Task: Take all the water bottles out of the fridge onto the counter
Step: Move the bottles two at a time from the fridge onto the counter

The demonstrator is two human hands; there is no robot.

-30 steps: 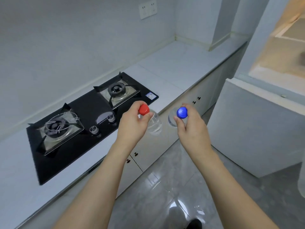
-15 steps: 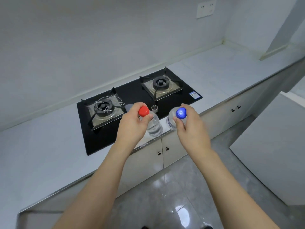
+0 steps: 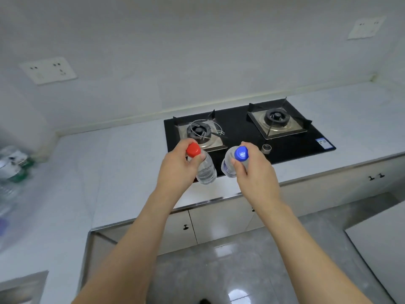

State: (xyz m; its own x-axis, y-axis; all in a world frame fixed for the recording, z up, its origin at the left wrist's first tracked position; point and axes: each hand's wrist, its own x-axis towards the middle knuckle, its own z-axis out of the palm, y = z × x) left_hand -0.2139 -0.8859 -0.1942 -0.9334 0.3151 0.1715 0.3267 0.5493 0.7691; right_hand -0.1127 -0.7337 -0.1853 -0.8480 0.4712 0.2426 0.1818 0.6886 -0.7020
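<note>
Bottles are now carried over the white counter [image 3: 114, 172], which has turned to face the person since a second ago; setting down seems next. Left hand [image 3: 177, 167] grips the red-capped bottle [image 3: 205, 170] by its neck, right hand [image 3: 254, 172] the blue-capped bottle [image 3: 230, 163].

White counter [image 3: 122, 172] — hob [image 3: 245, 132], blurred bottles [image 3: 13, 167].

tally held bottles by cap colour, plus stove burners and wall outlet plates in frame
Red-capped bottle, gripped by the left hand: 1
Blue-capped bottle, gripped by the right hand: 1
Stove burners: 2
Wall outlet plates: 2
Total: 6
Blurred bottles at the left edge can't be counted.
</note>
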